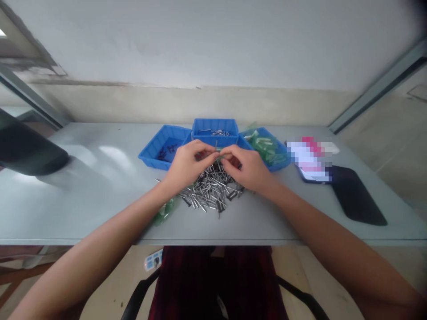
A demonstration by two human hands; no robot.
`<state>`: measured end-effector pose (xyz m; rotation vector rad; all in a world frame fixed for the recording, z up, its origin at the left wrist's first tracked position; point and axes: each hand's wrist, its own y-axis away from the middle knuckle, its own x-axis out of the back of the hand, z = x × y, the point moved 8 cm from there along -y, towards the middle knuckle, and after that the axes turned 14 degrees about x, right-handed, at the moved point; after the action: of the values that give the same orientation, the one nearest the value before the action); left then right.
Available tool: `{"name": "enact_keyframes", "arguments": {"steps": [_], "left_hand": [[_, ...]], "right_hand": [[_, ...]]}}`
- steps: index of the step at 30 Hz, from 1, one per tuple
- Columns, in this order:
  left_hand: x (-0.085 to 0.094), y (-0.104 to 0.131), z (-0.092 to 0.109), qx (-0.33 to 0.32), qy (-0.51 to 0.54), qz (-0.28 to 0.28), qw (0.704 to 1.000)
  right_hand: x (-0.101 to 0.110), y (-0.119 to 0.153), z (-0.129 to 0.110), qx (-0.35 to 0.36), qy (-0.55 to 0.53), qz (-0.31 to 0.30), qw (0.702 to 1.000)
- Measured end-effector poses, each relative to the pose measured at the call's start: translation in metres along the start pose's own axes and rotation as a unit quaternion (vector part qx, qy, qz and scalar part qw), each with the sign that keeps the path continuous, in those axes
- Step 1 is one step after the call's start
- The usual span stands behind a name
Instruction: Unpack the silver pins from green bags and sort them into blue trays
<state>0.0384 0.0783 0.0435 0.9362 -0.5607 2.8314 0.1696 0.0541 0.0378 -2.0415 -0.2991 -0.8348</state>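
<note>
My left hand [191,161] and my right hand [246,166] meet over a heap of thin metal pins [208,189], their fingertips pinched together. A slim metal pin [216,144] sticks up from between the fingertips; its lower part is hidden by them. Some pins in the heap have dark ends. Just behind my hands, a blue bin [215,121] holds a few loose pins. The blue bin on the left [150,153] has small dark pieces [167,152] in it. Green plastic bags of pale pieces [265,144] fill the right-hand blue bin [282,167].
A green plastic bag [164,212] lies by my left forearm. On the right are a phone with a blurred screen [310,164] and a dark flat case [360,195]. A large dark cylinder [30,144] is at the left. The wall [213,49] closes the table's back.
</note>
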Motion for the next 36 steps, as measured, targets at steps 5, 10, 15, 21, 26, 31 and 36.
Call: {"name": "enact_keyframes", "arguments": {"steps": [5, 10, 15, 21, 26, 31, 36], "left_hand": [[-0.004, 0.001, -0.001, -0.009, -0.019, -0.011, 1.000], [-0.006, 0.002, 0.001, -0.012, -0.037, -0.016, 0.999], [-0.004, 0.001, -0.001, -0.011, -0.036, -0.004, 0.999], [0.003, 0.000, -0.002, -0.001, -0.019, 0.031, 0.999], [0.009, 0.002, 0.005, -0.014, -0.010, 0.061, 0.998], [0.014, 0.003, 0.006, -0.011, -0.013, 0.080, 0.997], [0.013, 0.004, 0.007, -0.020, -0.003, 0.077, 0.997]], "right_hand": [[0.005, 0.000, -0.010, 0.039, 0.024, 0.007, 0.999], [-0.005, 0.001, -0.007, 0.031, 0.046, -0.038, 0.998], [-0.003, 0.000, 0.002, 0.004, 0.066, -0.036, 0.997], [-0.003, 0.001, 0.006, -0.012, 0.085, -0.048, 0.995], [-0.010, 0.004, 0.012, -0.025, 0.087, -0.086, 0.992], [-0.013, 0.005, 0.013, -0.037, 0.085, -0.107, 0.990], [-0.013, 0.004, 0.011, -0.038, 0.081, -0.120, 0.989]]}}
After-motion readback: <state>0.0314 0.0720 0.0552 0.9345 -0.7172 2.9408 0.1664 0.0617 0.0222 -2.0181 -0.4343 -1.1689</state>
